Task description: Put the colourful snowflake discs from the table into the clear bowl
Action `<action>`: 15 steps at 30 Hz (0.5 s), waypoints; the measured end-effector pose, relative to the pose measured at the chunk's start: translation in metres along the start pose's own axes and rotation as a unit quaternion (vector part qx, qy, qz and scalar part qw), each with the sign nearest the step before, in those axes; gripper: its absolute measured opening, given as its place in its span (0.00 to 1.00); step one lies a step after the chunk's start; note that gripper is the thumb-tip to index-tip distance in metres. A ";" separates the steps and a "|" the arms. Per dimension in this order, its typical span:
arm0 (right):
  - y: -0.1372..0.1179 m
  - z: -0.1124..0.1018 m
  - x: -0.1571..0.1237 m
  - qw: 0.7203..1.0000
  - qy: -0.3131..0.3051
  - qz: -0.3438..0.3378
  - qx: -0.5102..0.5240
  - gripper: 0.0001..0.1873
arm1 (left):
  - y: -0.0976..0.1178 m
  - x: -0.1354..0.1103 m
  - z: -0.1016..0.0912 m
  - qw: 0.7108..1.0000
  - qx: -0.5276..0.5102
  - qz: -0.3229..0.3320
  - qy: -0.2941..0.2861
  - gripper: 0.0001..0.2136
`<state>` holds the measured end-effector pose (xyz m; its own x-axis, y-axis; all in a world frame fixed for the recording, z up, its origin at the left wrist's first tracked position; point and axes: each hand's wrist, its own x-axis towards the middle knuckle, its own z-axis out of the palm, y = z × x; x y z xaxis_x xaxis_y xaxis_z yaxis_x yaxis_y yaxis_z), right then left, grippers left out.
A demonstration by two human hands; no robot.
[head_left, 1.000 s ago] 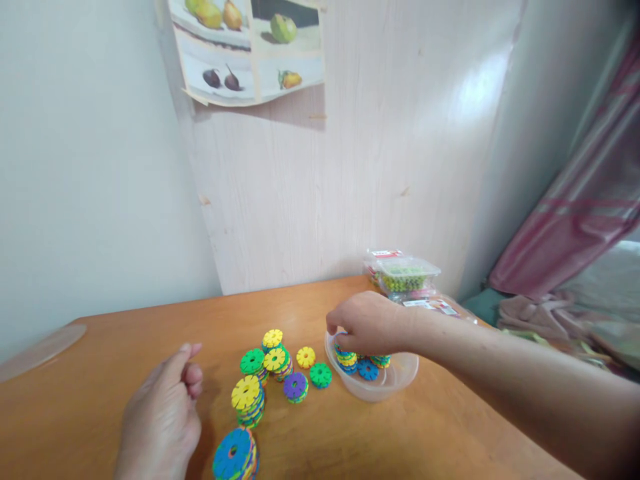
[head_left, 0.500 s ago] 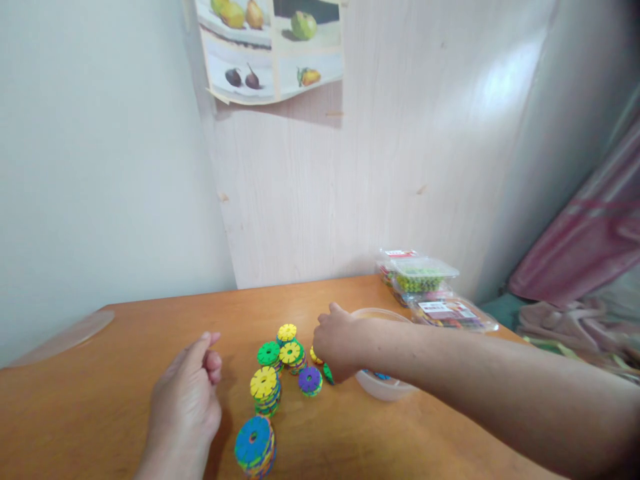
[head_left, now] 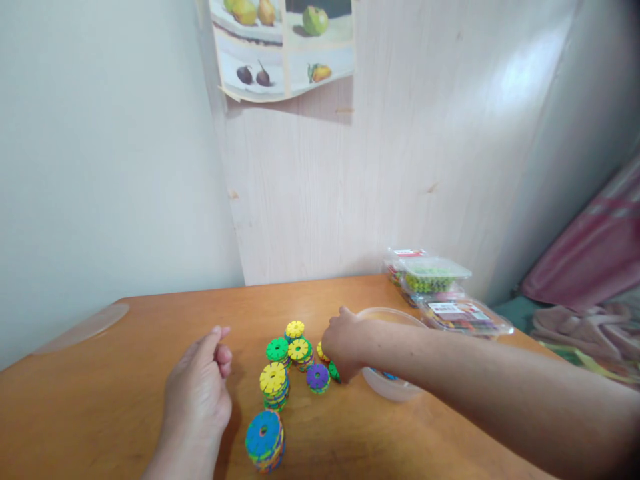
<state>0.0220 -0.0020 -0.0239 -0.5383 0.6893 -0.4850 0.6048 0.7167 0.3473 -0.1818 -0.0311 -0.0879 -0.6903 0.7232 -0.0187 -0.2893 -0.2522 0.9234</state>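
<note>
My right hand (head_left: 345, 343) reaches down at the left side of a clear plastic bowl (head_left: 393, 391), fingers bent downward and largely hidden. A yellow notched disc (head_left: 321, 351) and a tilted green disc (head_left: 334, 371) peek out beside it; whether it grips them I cannot tell. My left hand (head_left: 200, 387) hovers left of the stacks, its fingers loosely curled around nothing. Between the hands stand stacks of notched plastic discs, topped by a blue disc (head_left: 265, 437), a yellow disc (head_left: 273, 378), a green disc (head_left: 277, 349) and a purple disc (head_left: 318, 378). Blue pieces show inside the bowl.
Clear fruit boxes (head_left: 435, 277) are piled at the back right of the wooden table (head_left: 125, 400), with a labelled box (head_left: 465, 313) in front. A translucent lid (head_left: 83, 328) lies at the left edge. Pink cloth (head_left: 580, 260) hangs on the right.
The whole view has shifted slightly, so everything appears a little further right. Both hands keep nearly the same places relative to the stacks and bowl.
</note>
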 end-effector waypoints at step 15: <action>0.030 0.001 -0.046 0.982 0.182 0.040 0.017 0.18 | 0.004 0.000 0.002 1.000 0.002 -0.010 0.006 0.14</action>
<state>0.0657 -0.0125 0.0082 -0.6591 0.7397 -0.1359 0.6691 0.6592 0.3431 -0.1816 -0.0310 -0.0834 -0.6927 0.7200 -0.0418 -0.3008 -0.2357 0.9241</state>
